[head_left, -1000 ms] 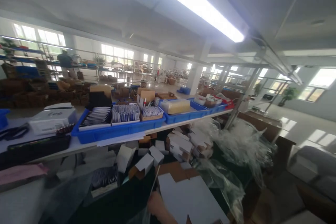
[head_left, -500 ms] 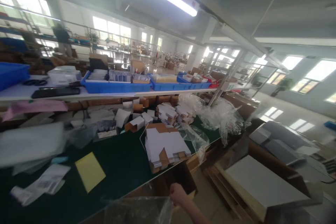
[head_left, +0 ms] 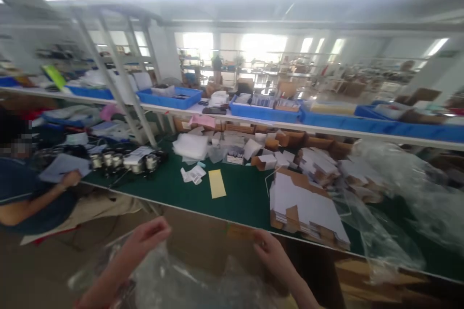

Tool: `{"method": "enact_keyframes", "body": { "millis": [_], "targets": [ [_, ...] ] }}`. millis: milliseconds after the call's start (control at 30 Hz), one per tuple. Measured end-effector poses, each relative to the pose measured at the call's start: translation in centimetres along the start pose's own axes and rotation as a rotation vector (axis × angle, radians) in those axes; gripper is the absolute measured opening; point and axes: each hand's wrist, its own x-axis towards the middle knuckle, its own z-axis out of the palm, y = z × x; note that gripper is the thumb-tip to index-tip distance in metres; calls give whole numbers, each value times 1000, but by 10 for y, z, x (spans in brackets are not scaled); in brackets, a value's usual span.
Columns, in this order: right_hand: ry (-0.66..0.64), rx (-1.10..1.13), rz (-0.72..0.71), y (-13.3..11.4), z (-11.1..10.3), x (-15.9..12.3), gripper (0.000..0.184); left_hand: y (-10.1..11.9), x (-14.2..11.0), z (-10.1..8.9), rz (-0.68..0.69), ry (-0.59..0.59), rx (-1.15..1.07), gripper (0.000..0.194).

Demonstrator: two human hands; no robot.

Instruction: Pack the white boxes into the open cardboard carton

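Observation:
A large clear plastic bag hangs low in front of me, crumpled and partly cut off by the lower picture edge. My left hand is closed on its upper left part, the fingers pinched together. Opposite it, my right hand has its fingers curled at the bag's right side; the thin film is blurred there. Both hands are in front of the green bench's near edge. Just beyond lie a yellow sheet and a stack of flat white cartons.
At the left a co-worker sits holding a paper, with metal parts alongside. Blue bins line the shelf over the bench. More clear plastic and folded white boxes lie at the right.
My view has swung left, bringing the co-worker and the bench's left side into sight. My left hand has come into the picture; the plastic bag now spreads between both hands.

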Motion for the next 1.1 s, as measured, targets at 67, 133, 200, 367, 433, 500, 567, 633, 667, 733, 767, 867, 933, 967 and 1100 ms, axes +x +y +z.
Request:
{"method": "enact_keyframes", "body": {
  "millis": [67,133,200,367,433,500,567,633,667,733,767,867,933,967,1100],
  "targets": [
    [-63,292,-344,-63,1,14,35,19,-1,24,101,-62,31,35],
    [-157,449,-561,-117,-3,12,38,40,-1,49,181,-78,87,27],
    [-203,532,-682,-148,-10,1,31,59,-7,71,222,-30,130,23],
    [-142,612,-762,-135,-27,-27,5,88,-43,117,186,172,136,21],
    [-127,627,-816,-116,-32,-35,6,97,-59,137,157,231,140,23],
    [-104,629,-869,-99,-39,-44,7,107,-74,157,129,273,120,23],
    [-61,614,-909,-87,-46,-56,10,116,-88,175,104,305,78,21],
    [-4,581,-940,-82,-55,-69,13,125,-100,190,88,332,45,19],
    [14,562,-965,-80,-61,-76,14,130,-106,196,88,343,39,19],
    [1,516,-1022,-79,-73,-87,15,138,-115,206,103,373,48,19],
    [-19,489,-1040,-78,-79,-90,15,143,-118,210,114,391,61,19],
    [-90,393,-1032,-73,-97,-94,17,158,-126,214,124,441,111,22],
    [-93,340,-1002,-69,-105,-92,11,169,-128,213,107,452,142,25],
    [-76,319,-993,-68,-108,-91,7,173,-129,212,96,448,153,26],
    [130,268,-980,-71,-113,-93,15,181,-128,204,104,377,170,28]
  ]
}}
